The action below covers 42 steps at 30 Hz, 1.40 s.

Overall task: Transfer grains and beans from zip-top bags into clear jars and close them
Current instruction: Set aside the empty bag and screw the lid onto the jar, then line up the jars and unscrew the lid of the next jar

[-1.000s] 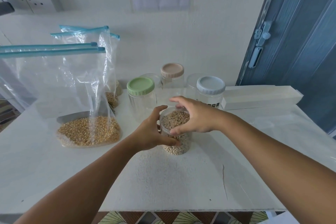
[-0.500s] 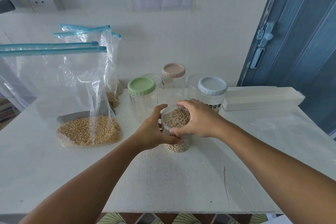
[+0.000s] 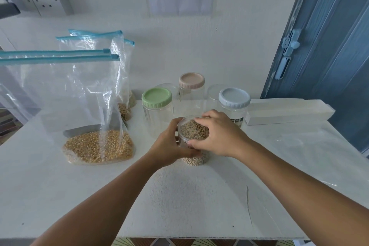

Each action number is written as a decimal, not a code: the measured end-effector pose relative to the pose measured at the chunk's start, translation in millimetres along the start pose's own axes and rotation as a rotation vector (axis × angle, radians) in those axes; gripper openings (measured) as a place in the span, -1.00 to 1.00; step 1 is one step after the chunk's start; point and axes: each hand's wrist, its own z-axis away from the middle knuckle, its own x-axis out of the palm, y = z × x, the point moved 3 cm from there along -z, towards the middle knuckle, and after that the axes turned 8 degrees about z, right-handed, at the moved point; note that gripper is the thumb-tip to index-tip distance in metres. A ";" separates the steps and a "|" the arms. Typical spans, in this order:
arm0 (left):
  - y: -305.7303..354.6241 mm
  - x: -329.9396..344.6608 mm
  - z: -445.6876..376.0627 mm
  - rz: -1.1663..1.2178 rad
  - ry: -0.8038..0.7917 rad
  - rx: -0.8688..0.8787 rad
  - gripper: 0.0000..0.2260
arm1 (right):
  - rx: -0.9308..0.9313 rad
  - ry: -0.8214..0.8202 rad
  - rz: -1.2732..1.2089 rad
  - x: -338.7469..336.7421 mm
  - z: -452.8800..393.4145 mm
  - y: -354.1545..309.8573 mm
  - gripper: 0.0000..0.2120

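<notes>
A clear jar [image 3: 196, 161] filled with pale beans stands on the white table [image 3: 179, 195]. My left hand [image 3: 169, 146] grips the jar's side from the left. My right hand [image 3: 221, 136] comes from the right, its fingers and thumb curled round a clear lid [image 3: 191, 129] on the jar's mouth. The beans show through that lid. A large open zip-top bag [image 3: 79, 96] stands at the left with yellow kernels [image 3: 97, 149] in its bottom. A second zip-top bag [image 3: 123, 78] stands behind it with some grain.
Behind the held jar stand empty clear jars with a green lid [image 3: 156, 98], a pink lid [image 3: 191, 80] and a blue lid [image 3: 234, 98]. A long white box [image 3: 287, 111] lies at the back right. A blue door [image 3: 329, 46] is on the right.
My right hand has come down closer over the jar's mouth and its fingers have tightened on the lid. My left hand and the jar have stayed in place.
</notes>
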 end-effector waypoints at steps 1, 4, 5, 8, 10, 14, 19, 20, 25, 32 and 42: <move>0.4 0.4 -0.6 0.006 0.019 0.002 -0.15 | -0.005 -0.002 0.024 -1.3 -1.4 -1.8 -0.19; 1.7 1.3 -1.6 0.000 0.072 0.008 -0.15 | 0.000 -0.013 0.111 -1.8 -8.2 -4.6 -0.26; 1.4 1.8 -0.9 -0.010 0.098 0.010 -0.15 | 0.005 -0.007 0.135 -1.1 -11.0 -4.7 -0.27; -1.6 5.8 0.0 0.002 0.178 0.009 -0.20 | 0.029 0.015 0.178 1.5 -19.7 -5.1 -0.29; -2.5 8.2 -3.3 0.022 0.204 0.008 -0.23 | 0.025 0.011 0.216 3.2 -27.0 -6.4 -0.30; 2.0 8.7 -15.2 0.038 0.231 -0.011 -0.38 | 0.032 -0.034 0.250 2.6 -45.0 -7.4 -0.32; -1.5 12.1 -28.1 0.029 0.270 -0.025 -0.41 | 0.040 -0.063 0.254 1.2 -63.4 -3.6 -0.34; -2.8 12.6 -29.5 0.031 0.279 -0.029 -0.40 | 0.035 -0.066 0.253 1.4 -65.1 -2.5 -0.34; 0.3 13.1 -27.4 0.002 0.308 -0.034 -0.37 | 0.034 -0.064 0.249 3.6 -68.0 -0.3 -0.36; 5.0 -16.3 6.7 -0.122 0.408 -0.038 -0.50 | -0.069 0.225 0.048 -21.0 -67.3 -28.2 -0.38; 9.2 -86.3 7.7 -0.191 0.536 0.064 0.01 | -0.048 -0.061 -0.205 -24.5 -120.2 -71.6 0.00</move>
